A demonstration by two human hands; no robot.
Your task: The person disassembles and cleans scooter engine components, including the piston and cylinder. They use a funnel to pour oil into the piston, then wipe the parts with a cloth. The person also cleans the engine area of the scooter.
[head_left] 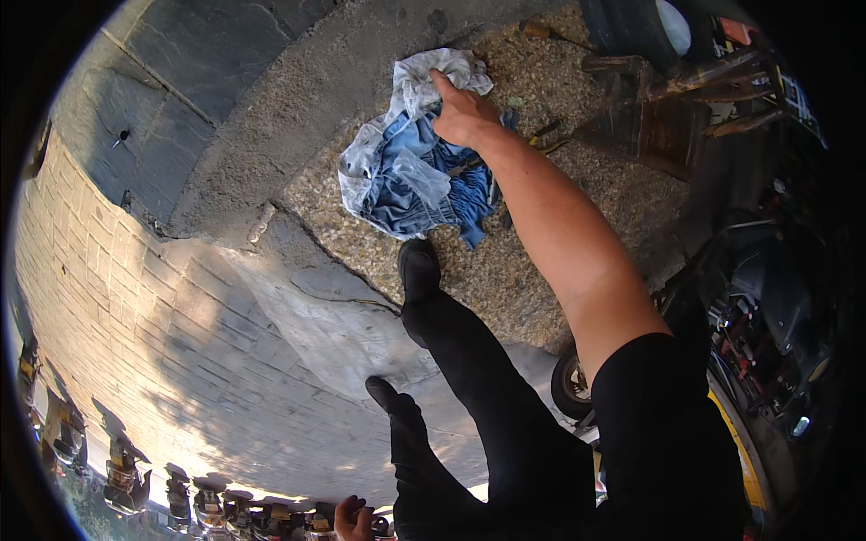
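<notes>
Black sleeve [672, 424] nearest cam; R hand [469, 119] at far end of cloth pile [469, 194]

Pile's on pebbly ground [505, 298], upper-mid view: white patterned cloth [410, 86] at far end, blue cloth [406, 140] below it, pale see-through sheet [422, 180] on top. Long axis runs approx. away from the person, near end by a black shoe [419, 270].

Key relation: most of pile lies left of & nearer the person than R hand, which comes in from the right; white cloth is right at its fingertips. R hand is by far the closer one. Idx finger's out, overlapping white cloth; other fingers partly hidden, so can't tell if it grips. L hand [354, 520] is well apart at bottom edge, fingers curled, mostly cut off; can't tell if holding anything.

Further out: wooden stool [663, 131] to the right, dark tub [631, 36] above it.
</notes>
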